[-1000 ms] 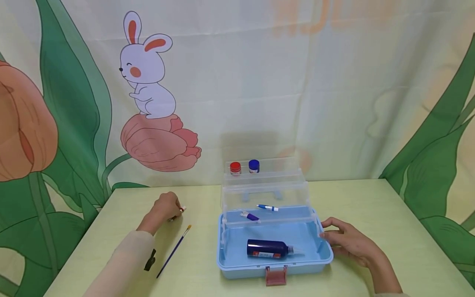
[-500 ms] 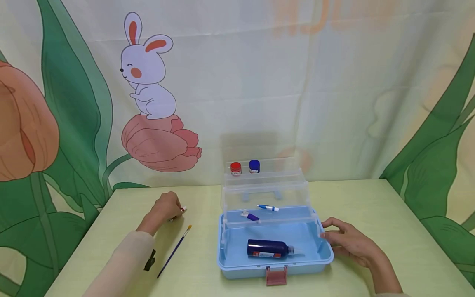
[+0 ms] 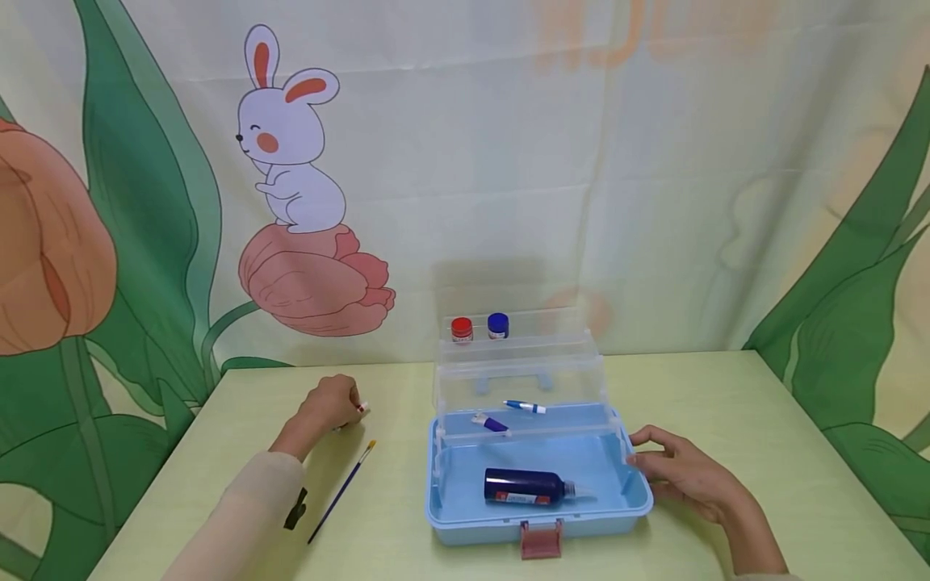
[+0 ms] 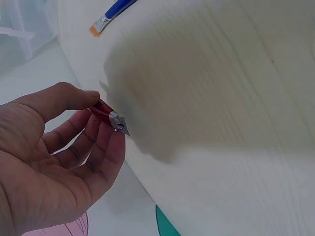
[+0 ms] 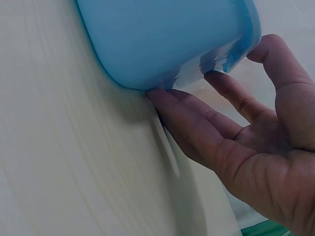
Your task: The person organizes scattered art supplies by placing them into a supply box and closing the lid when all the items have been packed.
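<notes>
My left hand (image 3: 330,403) pinches a small red paint tube (image 4: 101,109) between thumb and fingers, at the left of the table. Its silver crimped end shows in the left wrist view; the fingers hide part of it. At the other side, my right hand (image 3: 690,476) touches the right end of a light blue plastic box (image 5: 162,39). Its fingers are spread and slightly bent, with the tips at the box's rim and end wall. The box stands open, its clear upper part (image 3: 519,383) raised at the back. A dark blue bottle (image 3: 519,486) lies inside.
A paintbrush (image 3: 337,496) and a black clip (image 3: 295,510) lie near my left forearm. A purple tube (image 3: 490,423) and a blue-and-white pen (image 3: 525,407) lie toward the box's back. Red (image 3: 461,329) and blue (image 3: 497,325) jars show at the clear part's top.
My left hand has shifted very slightly to the right, and the pinched tube's tip with it. The right hand and the box have stayed in place.
</notes>
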`<state>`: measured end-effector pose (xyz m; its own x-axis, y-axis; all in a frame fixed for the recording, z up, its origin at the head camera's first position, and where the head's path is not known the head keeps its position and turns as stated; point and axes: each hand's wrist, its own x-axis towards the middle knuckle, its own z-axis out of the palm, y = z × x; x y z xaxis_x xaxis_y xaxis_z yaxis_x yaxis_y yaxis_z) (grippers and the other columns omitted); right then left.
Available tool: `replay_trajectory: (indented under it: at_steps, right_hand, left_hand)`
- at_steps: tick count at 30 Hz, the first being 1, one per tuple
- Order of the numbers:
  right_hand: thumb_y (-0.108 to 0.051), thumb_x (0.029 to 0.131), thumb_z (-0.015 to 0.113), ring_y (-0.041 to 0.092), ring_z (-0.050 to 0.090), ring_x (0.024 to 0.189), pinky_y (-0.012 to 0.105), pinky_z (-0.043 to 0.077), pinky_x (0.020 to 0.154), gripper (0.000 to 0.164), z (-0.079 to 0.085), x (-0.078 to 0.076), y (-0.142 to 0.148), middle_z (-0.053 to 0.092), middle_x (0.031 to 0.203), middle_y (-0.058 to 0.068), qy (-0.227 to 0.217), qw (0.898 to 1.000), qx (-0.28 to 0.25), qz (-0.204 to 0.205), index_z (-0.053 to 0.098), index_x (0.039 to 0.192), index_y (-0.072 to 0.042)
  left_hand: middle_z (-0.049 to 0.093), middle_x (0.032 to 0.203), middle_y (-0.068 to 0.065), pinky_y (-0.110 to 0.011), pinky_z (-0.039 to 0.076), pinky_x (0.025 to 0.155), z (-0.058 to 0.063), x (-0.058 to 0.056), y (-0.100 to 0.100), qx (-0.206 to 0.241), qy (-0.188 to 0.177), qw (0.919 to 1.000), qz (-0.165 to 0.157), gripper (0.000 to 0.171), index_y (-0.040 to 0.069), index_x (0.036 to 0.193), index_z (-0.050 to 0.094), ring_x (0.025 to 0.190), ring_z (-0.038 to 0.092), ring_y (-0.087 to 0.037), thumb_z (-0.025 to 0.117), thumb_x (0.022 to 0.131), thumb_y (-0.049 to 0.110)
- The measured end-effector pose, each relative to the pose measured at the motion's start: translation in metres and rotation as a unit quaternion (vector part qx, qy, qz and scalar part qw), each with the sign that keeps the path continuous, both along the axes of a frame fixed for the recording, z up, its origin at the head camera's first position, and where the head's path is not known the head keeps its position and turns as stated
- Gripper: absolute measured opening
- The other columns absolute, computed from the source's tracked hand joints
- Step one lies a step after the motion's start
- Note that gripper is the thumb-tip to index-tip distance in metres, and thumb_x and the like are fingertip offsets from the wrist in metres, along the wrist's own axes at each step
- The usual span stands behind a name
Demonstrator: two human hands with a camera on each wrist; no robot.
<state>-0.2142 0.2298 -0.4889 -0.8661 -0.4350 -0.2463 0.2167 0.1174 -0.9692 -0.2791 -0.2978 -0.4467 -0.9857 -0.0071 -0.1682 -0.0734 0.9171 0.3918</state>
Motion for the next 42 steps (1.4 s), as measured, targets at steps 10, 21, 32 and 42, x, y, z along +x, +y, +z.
replay_trajectory:
  at_steps: [10, 21, 32, 42]
  right_hand:
    - [-0.014, 0.097, 0.067, 0.027, 0.065, 0.104, 0.042, 0.058, 0.087, 0.028, 0.002, 0.0, -0.001, 0.059, 0.12, 0.018, 0.005, 1.0, 0.003, -0.003, 0.055, 0.12, -0.004]
    - [-0.016, 0.097, 0.067, 0.028, 0.065, 0.105, 0.043, 0.058, 0.088, 0.028, 0.001, -0.001, 0.0, 0.058, 0.122, 0.019, 0.007, 1.0, 0.009, -0.001, 0.055, 0.12, -0.005]
    - [-0.017, 0.096, 0.068, 0.026, 0.065, 0.103, 0.04, 0.058, 0.086, 0.028, 0.002, 0.0, -0.001, 0.059, 0.12, 0.017, 0.002, 1.0, 0.012, -0.002, 0.055, 0.119, -0.006]
    - [-0.016, 0.098, 0.066, 0.026, 0.064, 0.103, 0.04, 0.058, 0.086, 0.03, 0.001, 0.0, -0.003, 0.057, 0.122, 0.017, 0.006, 1.0, 0.017, 0.0, 0.054, 0.122, -0.003]
  left_hand:
    - [0.062, 0.084, -0.01, -0.031, 0.048, 0.06, 0.006, -0.002, 0.002, 0.001, -0.004, 1.0, 0.001, 0.015, 0.0, 0.092, 0.062, 0.073, 0.057, -0.022, 0.075, 0.087, 0.005]
    - [0.062, 0.088, -0.011, -0.033, 0.05, 0.067, 0.01, -0.005, 0.007, -0.001, -0.012, 0.9999, 0.007, 0.016, 0.0, 0.097, 0.063, 0.08, 0.057, -0.024, 0.075, 0.089, 0.005]
    - [0.062, 0.089, -0.01, -0.033, 0.05, 0.069, 0.017, -0.003, 0.014, -0.003, -0.01, 0.9999, 0.006, 0.017, 0.002, 0.096, 0.063, 0.082, 0.056, -0.025, 0.077, 0.087, 0.005]
    - [0.062, 0.089, -0.009, -0.031, 0.049, 0.066, 0.025, 0.0, 0.018, 0.002, -0.008, 1.0, -0.004, 0.015, 0.002, 0.096, 0.064, 0.08, 0.056, -0.024, 0.076, 0.088, 0.004]
